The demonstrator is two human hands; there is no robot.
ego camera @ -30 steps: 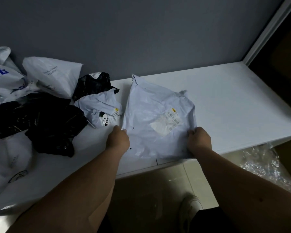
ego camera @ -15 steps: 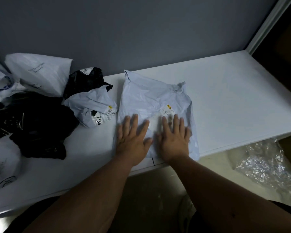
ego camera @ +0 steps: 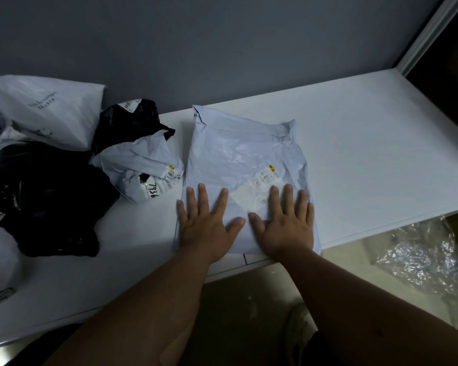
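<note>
Both palms are down flat on the pale poly mailer (ego camera: 245, 159), which lies on the white table (ego camera: 376, 154) right at its near edge, sealed flap turned toward the grey wall. The left hand (ego camera: 204, 228) has its fingers straight and spread over the near left part of the bag, gripping nothing, only pressing. The right hand (ego camera: 288, 228) does the same, with its fingertips on the shipping label (ego camera: 259, 184). That looks like pressing the package flat, pushing out air and keeping the label face-up and readable. To the left sits the unsorted heap: a crumpled mailer marked 7936 (ego camera: 140, 167) just beside the flat one, black bags (ego camera: 48, 196) and a white bag (ego camera: 48, 109) against the wall. The right stretch of table likely serves as room for finished pieces. Clear plastic wrap (ego camera: 421, 260) lies on the floor below.
</note>
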